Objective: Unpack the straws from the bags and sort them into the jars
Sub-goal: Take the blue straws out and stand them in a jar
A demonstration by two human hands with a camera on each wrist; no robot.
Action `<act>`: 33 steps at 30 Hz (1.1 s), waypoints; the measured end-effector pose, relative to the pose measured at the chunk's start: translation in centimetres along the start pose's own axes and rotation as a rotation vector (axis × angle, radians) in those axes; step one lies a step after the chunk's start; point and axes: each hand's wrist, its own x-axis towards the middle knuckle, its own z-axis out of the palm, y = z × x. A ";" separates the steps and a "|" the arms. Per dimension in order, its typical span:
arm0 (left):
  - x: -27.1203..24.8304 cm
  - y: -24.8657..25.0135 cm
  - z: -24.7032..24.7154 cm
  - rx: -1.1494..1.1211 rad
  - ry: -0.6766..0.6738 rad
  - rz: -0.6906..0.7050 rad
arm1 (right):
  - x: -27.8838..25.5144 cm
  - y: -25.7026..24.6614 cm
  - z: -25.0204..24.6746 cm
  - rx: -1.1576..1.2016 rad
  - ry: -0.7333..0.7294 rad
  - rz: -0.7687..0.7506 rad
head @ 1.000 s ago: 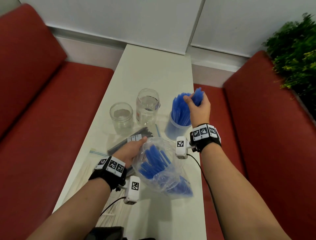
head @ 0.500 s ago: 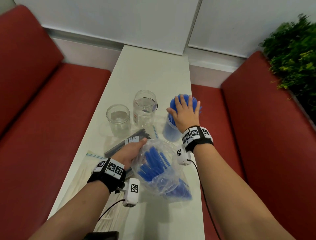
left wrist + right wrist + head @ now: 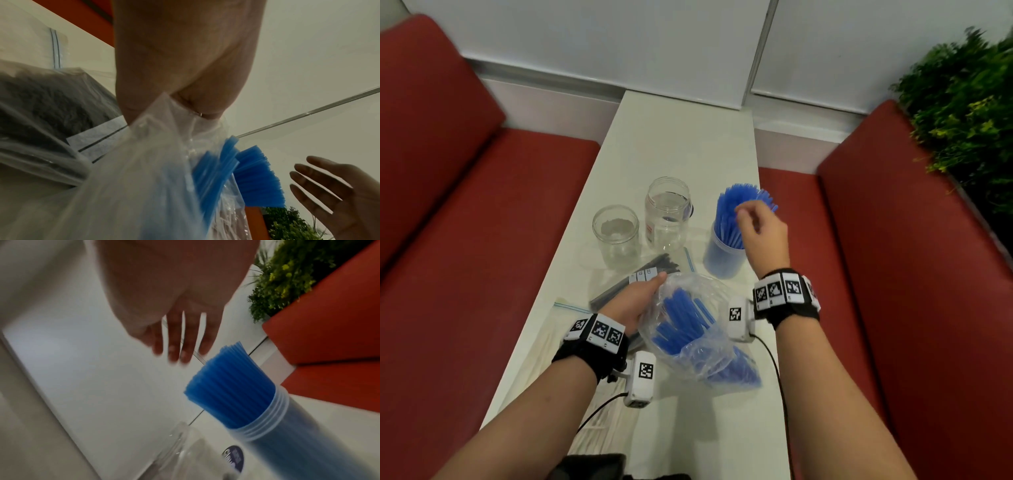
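A frosted jar at the table's right edge holds a standing bundle of blue straws. My right hand hovers just over their tops, fingers relaxed and holding nothing; in the right wrist view its fingers hang straight beside the straws. My left hand grips the rim of a clear plastic bag that still holds blue straws. The left wrist view shows that pinch on the bag. Two clear jars, one short and one taller, stand empty.
A bag of black straws lies under my left hand, and a zip bag of white straws lies near the table's left edge. Red benches flank the narrow white table. A green plant stands at the far right.
My right hand first gripped the tops of the jar's straws, then pressed flat on them, and now has lifted off with relaxed fingers. My left hand keeps its hold on the bag.
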 end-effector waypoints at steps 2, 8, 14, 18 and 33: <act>0.0 0.0 0.1 -0.022 -0.008 0.006 | -2.4 -0.4 0.6 0.113 -0.296 0.137; -0.3 0.1 1.1 -0.177 -0.029 0.023 | -10.5 1.1 4.2 -0.299 -0.838 0.408; -1.2 -0.6 1.8 -0.128 -0.033 0.066 | -14.5 1.7 6.2 -0.372 -0.574 0.404; -1.8 -0.6 1.9 -0.142 -0.066 0.094 | -13.6 1.4 5.0 -0.315 -0.429 0.332; -2.4 -1.0 2.6 -0.066 -0.093 0.050 | -10.5 -3.7 2.4 0.368 -0.129 0.214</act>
